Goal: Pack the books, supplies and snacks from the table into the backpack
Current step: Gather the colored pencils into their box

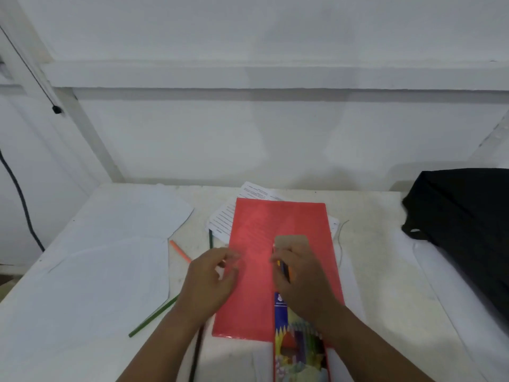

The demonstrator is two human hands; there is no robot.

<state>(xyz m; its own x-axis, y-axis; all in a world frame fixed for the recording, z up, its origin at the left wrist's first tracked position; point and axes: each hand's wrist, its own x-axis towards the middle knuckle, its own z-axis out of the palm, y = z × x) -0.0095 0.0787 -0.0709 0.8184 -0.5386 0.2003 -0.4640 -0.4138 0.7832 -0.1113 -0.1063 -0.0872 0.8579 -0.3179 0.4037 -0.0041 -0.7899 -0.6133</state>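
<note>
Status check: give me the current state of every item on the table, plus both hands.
Red folder: flat on table, over printed sheets.
Pencil box: lying on folder, flap open.
Right hand: grip on pencils at box mouth.
Left hand: fingers curled; contents unclear.
Backpack: on table's right; opening not visible.
Green pencil, orange pencil: loose on table.

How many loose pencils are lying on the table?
4: an orange pencil, a dark green pencil by the papers, a green pencil and a black pencil near the left forearm. Others may be hidden.
</note>
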